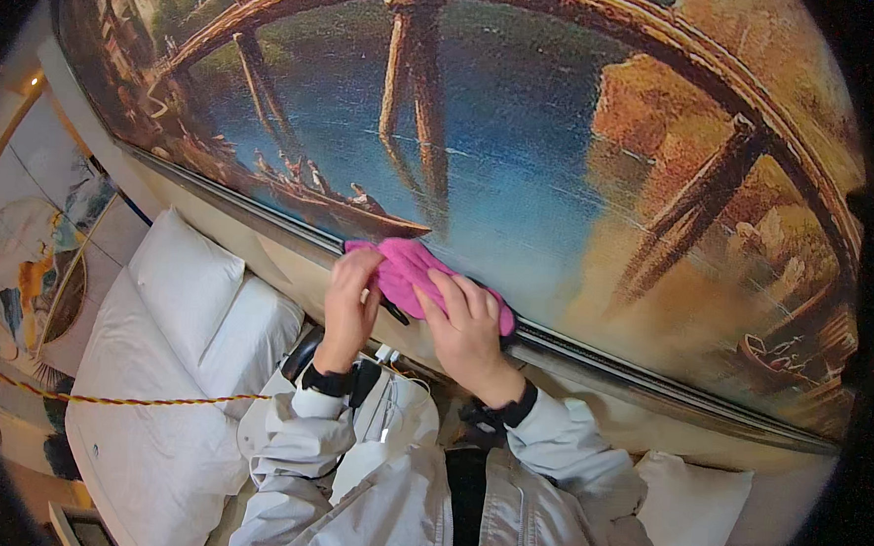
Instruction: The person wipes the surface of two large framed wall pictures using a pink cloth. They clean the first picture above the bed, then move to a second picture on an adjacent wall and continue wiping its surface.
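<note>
A pink cloth (411, 272) with a dark edge lies bunched over the lower frame (610, 360) of a large wall painting (517, 158). Around the cloth's left end are the bent fingers of my left hand (350, 298). The fingers of my right hand (466, 326) press on its right part, against the frame. A black object, perhaps a strap or handle, shows under the cloth between my hands; its kind I cannot tell. The painting shows a wooden bridge over blue water with boats. Both wrists wear black bands.
Below the painting stands a white table (415, 413) with white plugs and cables. A bed with white pillows (184, 282) is at the left, and another white pillow (692, 501) is at the lower right. A twisted red and yellow cord (148, 402) crosses the left side.
</note>
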Action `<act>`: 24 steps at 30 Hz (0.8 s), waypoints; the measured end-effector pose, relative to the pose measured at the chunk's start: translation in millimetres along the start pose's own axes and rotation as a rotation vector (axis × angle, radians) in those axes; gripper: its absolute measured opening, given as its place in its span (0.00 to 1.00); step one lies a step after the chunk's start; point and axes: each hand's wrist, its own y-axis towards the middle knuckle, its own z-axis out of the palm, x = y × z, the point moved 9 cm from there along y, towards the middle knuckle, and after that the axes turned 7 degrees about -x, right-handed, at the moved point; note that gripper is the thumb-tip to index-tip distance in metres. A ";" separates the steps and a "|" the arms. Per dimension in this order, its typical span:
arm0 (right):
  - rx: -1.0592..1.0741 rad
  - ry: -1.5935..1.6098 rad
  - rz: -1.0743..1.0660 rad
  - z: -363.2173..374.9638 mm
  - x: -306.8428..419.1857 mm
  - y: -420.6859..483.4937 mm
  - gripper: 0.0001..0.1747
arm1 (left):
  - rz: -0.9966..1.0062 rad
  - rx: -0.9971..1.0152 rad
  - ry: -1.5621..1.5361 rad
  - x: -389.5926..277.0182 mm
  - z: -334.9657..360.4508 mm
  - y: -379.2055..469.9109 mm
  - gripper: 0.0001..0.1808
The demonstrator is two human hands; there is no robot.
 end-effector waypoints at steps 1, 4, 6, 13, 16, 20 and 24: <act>-0.014 0.002 -0.034 7.2 4.0 5.3 0.19 | -0.023 -0.028 -0.007 10.5 -4.5 1.4 0.26; -0.029 0.020 -0.163 24.9 16.7 25.4 0.18 | -0.156 -0.138 -0.042 40.8 -18.0 8.6 0.24; -0.049 0.003 -0.210 29.2 24.2 43.5 0.15 | -0.200 -0.184 -0.089 49.0 -23.9 16.5 0.23; -0.293 -0.075 -0.242 -53.3 24.1 118.7 0.13 | -0.088 -0.464 -0.264 -10.8 -49.8 86.0 0.18; -0.378 -0.127 -0.204 -114.9 7.7 136.9 0.12 | 0.002 -0.479 -0.514 -66.1 -42.9 124.9 0.18; -0.515 -0.301 -0.150 -185.9 -20.3 123.9 0.12 | 0.266 -0.559 -0.218 -157.3 -34.5 139.0 0.21; -0.443 -0.436 0.001 -205.4 -55.1 57.0 0.16 | 0.426 -0.390 -0.203 -209.8 2.2 108.5 0.19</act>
